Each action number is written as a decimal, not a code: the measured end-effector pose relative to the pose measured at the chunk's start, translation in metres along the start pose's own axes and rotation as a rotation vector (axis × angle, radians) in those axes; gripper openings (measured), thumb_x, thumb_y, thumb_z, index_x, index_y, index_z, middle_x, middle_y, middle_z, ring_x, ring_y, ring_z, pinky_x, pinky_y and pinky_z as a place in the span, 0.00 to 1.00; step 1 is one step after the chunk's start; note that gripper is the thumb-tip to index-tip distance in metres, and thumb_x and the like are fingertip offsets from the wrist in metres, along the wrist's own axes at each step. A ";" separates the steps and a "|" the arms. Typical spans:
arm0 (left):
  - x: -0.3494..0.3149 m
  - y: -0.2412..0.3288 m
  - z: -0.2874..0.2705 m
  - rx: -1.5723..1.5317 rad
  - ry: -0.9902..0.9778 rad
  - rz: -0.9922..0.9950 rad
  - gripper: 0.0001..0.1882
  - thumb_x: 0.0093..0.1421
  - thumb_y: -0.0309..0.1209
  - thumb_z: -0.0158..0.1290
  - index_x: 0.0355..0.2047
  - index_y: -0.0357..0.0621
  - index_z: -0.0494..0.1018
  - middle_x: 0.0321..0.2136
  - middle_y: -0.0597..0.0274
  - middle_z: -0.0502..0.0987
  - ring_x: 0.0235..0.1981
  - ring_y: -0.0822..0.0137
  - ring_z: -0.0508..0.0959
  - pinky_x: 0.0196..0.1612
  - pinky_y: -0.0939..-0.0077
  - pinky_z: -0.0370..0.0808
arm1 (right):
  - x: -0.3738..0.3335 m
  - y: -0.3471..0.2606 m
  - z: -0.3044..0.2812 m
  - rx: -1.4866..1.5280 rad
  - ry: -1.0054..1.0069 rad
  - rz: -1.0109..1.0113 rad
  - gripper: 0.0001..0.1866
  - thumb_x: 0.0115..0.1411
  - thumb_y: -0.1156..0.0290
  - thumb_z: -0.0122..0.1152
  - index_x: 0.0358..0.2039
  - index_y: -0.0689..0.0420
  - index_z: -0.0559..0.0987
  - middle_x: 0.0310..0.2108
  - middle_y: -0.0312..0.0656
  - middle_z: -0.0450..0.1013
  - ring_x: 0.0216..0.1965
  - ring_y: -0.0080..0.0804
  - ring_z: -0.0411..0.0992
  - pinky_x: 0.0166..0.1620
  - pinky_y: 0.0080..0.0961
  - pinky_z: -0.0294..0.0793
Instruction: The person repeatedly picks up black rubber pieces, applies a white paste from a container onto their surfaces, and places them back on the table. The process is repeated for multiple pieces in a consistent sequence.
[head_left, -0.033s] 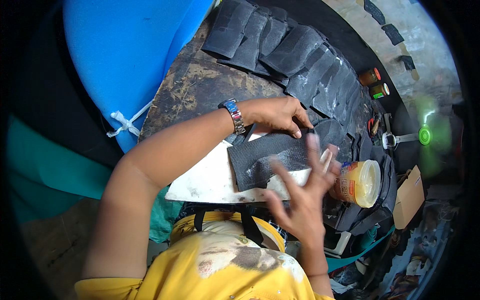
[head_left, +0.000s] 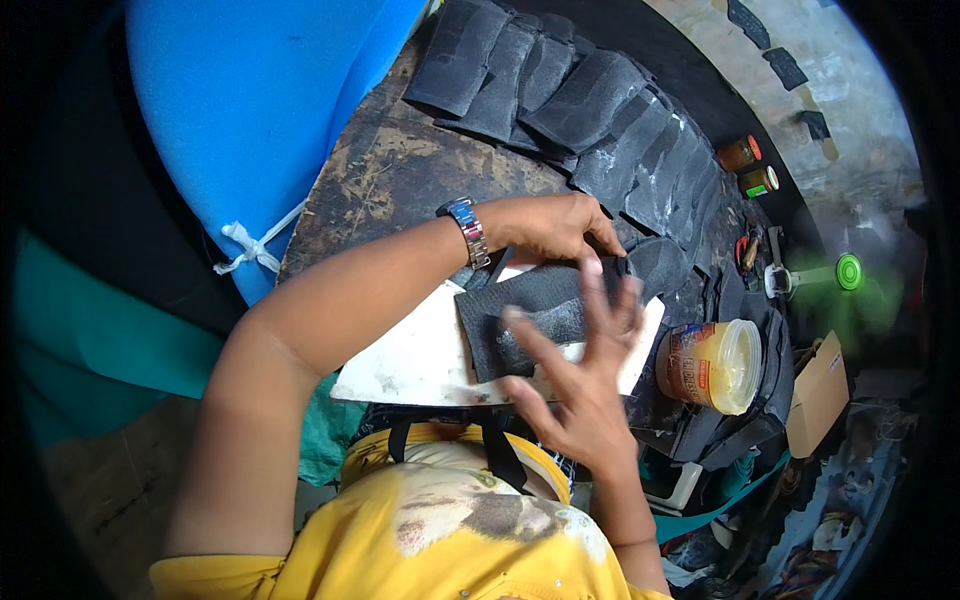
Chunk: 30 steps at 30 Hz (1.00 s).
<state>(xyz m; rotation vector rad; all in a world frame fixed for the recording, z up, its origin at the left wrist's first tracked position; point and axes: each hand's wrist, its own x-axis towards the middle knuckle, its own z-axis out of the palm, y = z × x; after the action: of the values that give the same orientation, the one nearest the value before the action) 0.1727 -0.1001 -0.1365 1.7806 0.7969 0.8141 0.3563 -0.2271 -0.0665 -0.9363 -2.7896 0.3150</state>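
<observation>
A black rubbery piece (head_left: pixel 545 300) lies across a white board (head_left: pixel 420 355) at the near edge of a dark, stained worktable (head_left: pixel 400 170). My left hand (head_left: pixel 555 225), with a metal watch on the wrist, holds down the piece's far edge with bent fingers. My right hand (head_left: pixel 580 385) hovers over the near part of the piece with its fingers spread. Its fingertips reach onto the black surface and it holds nothing.
An open jar of yellowish paste (head_left: pixel 710 365) stands right of the board. Several similar black pieces (head_left: pixel 590 100) lie overlapped along the back. Two small jars (head_left: pixel 740 152), a cardboard box (head_left: pixel 818 395) and a blue sheet (head_left: pixel 250 100) with a white cord surround the table.
</observation>
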 end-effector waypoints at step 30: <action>0.000 0.003 -0.001 0.064 0.017 -0.017 0.20 0.54 0.27 0.63 0.49 0.41 0.78 0.45 0.53 0.81 0.43 0.66 0.81 0.48 0.76 0.75 | -0.018 0.039 0.007 0.205 -0.221 -0.082 0.25 0.71 0.51 0.29 0.57 0.30 0.76 0.74 0.45 0.34 0.72 0.55 0.18 0.65 0.57 0.07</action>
<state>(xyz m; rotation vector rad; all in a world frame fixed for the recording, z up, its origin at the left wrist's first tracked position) 0.1728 -0.1006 -0.1335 1.8232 0.8569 0.8020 0.3907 -0.2090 -0.0852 -0.7798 -2.9084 0.7169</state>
